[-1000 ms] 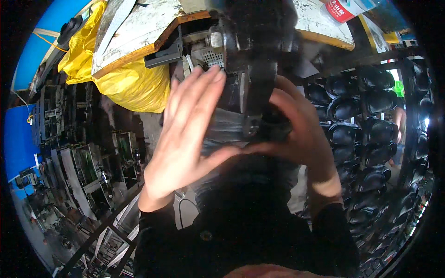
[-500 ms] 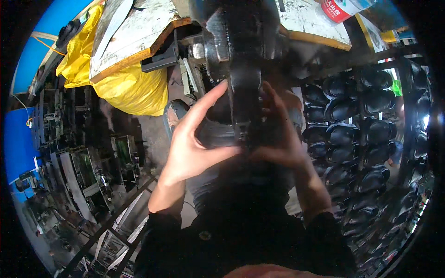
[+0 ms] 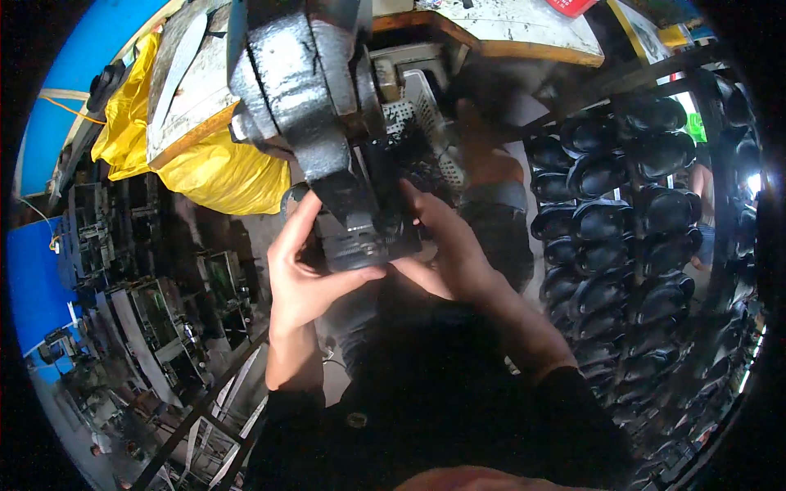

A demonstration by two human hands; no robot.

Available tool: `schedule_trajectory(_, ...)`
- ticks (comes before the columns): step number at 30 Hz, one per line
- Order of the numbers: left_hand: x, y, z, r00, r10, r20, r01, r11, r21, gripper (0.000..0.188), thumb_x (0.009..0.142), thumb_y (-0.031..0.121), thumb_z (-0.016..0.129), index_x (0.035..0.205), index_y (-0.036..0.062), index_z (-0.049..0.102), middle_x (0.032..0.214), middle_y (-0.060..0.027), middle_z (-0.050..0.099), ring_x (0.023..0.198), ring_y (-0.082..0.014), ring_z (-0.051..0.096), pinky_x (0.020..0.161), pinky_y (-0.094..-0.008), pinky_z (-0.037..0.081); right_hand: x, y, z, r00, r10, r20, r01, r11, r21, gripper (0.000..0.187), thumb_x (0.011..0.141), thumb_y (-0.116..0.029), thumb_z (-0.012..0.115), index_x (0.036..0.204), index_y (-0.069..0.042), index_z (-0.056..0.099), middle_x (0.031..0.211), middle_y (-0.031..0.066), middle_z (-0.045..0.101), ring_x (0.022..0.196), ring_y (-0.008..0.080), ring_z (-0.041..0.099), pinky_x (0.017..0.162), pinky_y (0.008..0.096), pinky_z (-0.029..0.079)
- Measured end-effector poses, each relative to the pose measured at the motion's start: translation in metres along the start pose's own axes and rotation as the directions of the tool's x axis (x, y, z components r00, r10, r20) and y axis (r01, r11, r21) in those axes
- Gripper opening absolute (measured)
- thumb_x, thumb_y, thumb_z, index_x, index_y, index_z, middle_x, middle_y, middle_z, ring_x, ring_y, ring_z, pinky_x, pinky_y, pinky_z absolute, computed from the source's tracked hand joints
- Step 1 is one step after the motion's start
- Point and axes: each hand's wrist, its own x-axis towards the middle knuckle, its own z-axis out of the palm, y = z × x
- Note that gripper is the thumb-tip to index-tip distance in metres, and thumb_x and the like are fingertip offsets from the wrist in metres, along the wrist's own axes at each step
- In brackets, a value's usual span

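A black shoe [image 3: 368,244] with a ribbed lower edge sits low under the tip of a heavy dark metal machine arm [image 3: 299,90]. My left hand [image 3: 296,282] wraps its left side, thumb along the near edge and fingers pointing up beside the metal. On the other side my right hand [image 3: 454,241] grips it, with the fingers partly hidden behind the shoe. The machine's tip covers much of the shoe's top, so its far end cannot be made out.
A white plastic basket [image 3: 422,106] stands behind the machine. White worktops [image 3: 532,29] with wooden edges lie at the back, above a yellow sack [image 3: 225,176]. Racks of black shoes [image 3: 602,221] fill the right side; dark metal frames [image 3: 139,327] stand at left.
The machine arm now appears farther left and slanted instead of straight ahead. My hands and the shoe have shifted slightly left with it. The white basket has come into sight behind.
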Motion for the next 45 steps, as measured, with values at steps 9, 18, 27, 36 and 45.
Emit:
schedule_trajectory(9,-0.020,-0.048,0.000,0.978,-0.183,-0.097,0.137,0.923,-0.360,0.079,0.058,0.002,0.092,0.128,-0.0025,0.056,0.116,-0.0096,0.067,0.104,-0.0178,0.065,0.092,-0.0321,0.051,0.002,-0.012,-0.008,0.966,0.173,0.191,-0.154,0.982,-0.112,0.084,0.075,-0.009,0.078,0.149,-0.015,0.039,0.104,0.0158,0.056,0.088,0.0335,0.059,0.077,0.0396,0.051)
schedule_trajectory(18,0.009,-0.003,0.026,0.982,-0.115,0.153,0.127,0.990,-0.066,0.104,0.060,0.009,0.094,0.144,-0.0112,0.036,0.142,-0.0216,0.050,0.127,-0.0267,0.054,0.107,-0.0397,0.044,-0.025,0.031,0.008,0.973,0.231,-0.009,-0.209,0.893,0.400,0.120,0.071,-0.011,0.086,0.159,-0.009,0.004,0.151,0.0216,0.034,0.141,0.0344,0.035,0.110,0.0420,0.037)
schedule_trajectory(27,0.041,0.029,0.029,0.965,0.187,0.185,-0.209,0.972,0.107,0.090,0.050,0.018,0.098,0.129,-0.0032,0.060,0.132,-0.0186,0.062,0.118,-0.0271,0.063,0.101,-0.0393,0.048,0.025,-0.015,0.003,0.883,0.371,0.287,-0.346,0.101,0.933,0.066,0.097,-0.059,0.039,0.139,-0.008,0.042,0.135,0.0123,0.054,0.124,0.0233,0.053,0.108,0.0400,0.040)
schedule_trajectory(36,0.035,0.013,0.008,0.955,0.096,0.282,-0.099,0.995,-0.004,0.115,0.047,0.028,0.101,0.140,-0.0079,0.045,0.140,-0.0217,0.053,0.128,-0.0303,0.053,0.112,-0.0435,0.039,0.025,0.001,0.008,0.918,0.140,0.371,-0.324,-0.273,0.906,0.069,0.104,-0.058,0.024,0.150,-0.007,0.028,0.144,0.0107,0.045,0.135,0.0195,0.041,0.118,0.0378,0.028)
schedule_trajectory(45,0.037,0.007,0.009,0.968,0.117,0.222,-0.100,0.991,-0.088,0.078,0.051,0.010,0.098,0.120,-0.0037,0.063,0.142,-0.0236,0.053,0.127,-0.0266,0.055,0.104,-0.0387,0.044,0.033,-0.015,0.011,0.819,0.421,0.391,-0.254,-0.346,0.903,0.058,0.098,-0.051,0.052,0.136,-0.007,0.049,0.122,0.0112,0.061,0.112,0.0253,0.060,0.099,0.0415,0.046)
